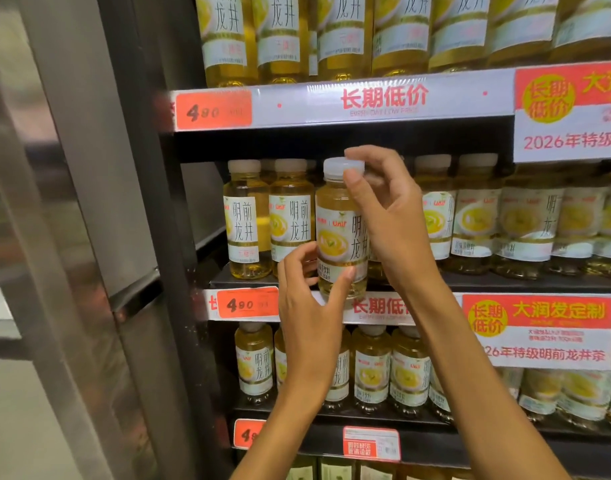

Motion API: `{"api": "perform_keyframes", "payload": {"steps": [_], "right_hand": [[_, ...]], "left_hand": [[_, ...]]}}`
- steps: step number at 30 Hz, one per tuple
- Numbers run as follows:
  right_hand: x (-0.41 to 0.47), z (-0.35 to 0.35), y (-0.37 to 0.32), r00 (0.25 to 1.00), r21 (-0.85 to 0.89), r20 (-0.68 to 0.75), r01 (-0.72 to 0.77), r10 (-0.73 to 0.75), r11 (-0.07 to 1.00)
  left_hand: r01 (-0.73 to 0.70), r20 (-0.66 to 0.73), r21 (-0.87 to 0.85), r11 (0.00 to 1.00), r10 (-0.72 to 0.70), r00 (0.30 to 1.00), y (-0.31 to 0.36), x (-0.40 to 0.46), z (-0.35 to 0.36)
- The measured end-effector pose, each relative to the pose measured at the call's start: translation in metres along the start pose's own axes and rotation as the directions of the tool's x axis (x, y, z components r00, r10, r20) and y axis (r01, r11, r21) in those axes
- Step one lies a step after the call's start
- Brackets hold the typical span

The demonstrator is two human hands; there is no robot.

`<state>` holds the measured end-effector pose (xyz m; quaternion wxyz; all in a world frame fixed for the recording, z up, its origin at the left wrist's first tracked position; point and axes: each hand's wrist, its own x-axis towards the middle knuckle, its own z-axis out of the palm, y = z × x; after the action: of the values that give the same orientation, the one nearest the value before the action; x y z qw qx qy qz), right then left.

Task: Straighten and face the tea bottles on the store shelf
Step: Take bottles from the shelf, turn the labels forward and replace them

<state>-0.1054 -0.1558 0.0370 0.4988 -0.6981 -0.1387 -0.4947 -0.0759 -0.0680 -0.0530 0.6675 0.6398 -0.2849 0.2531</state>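
A person's two bare hands hold one tea bottle upright at the front edge of the middle shelf, third from the left in its row. The right hand pinches the white cap between thumb and fingers from above; the left hand grips the bottle's lower body, thumb across the label's bottom and fingers curled behind, so the base is hidden. The label faces mostly forward, though its right edge is covered by the right hand. Two neighbouring bottles stand just left, labels facing out. Bottles to the right are blurred and partly hidden behind the right forearm. The upper shelf's bottles are cut off at the top, and the lower row is partly blocked by both arms. An orange price tag sits beside the left hand, its small print unreadable
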Motion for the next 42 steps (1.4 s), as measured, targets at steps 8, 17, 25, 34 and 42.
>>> {"api": "perform_keyframes", "payload": {"steps": [8, 17, 25, 34, 42], "right_hand": [[0.001, -0.016, 0.012, 0.987, -0.471, 0.083, 0.164, -0.141, 0.867], [0.013, -0.020, 0.012, 0.976, -0.745, 0.130, 0.211, -0.173, 0.633], [0.017, -0.012, 0.025, 0.963, -0.834, 0.133, 0.238, -0.236, 0.497], [0.020, -0.010, 0.030, 0.968, -0.847, 0.153, 0.233, -0.201, 0.478], [0.021, -0.028, 0.028, 0.982, -0.902, 0.078, 0.142, -0.171, 0.407]], "left_hand": [[-0.013, -0.061, 0.083, 0.996, 0.018, 0.998, 0.004, 0.002, 0.007], [-0.059, -0.113, 0.238, 0.970, 0.088, 0.990, 0.005, -0.003, 0.021], [-0.154, -0.080, 0.430, 0.890, 0.207, 0.975, 0.002, -0.001, 0.026], [-0.182, 0.004, 0.537, 0.824, 0.213, 0.977, 0.002, 0.002, 0.027], [-0.222, 0.009, 0.490, 0.843, 0.250, 0.968, 0.001, 0.004, 0.024]]}}
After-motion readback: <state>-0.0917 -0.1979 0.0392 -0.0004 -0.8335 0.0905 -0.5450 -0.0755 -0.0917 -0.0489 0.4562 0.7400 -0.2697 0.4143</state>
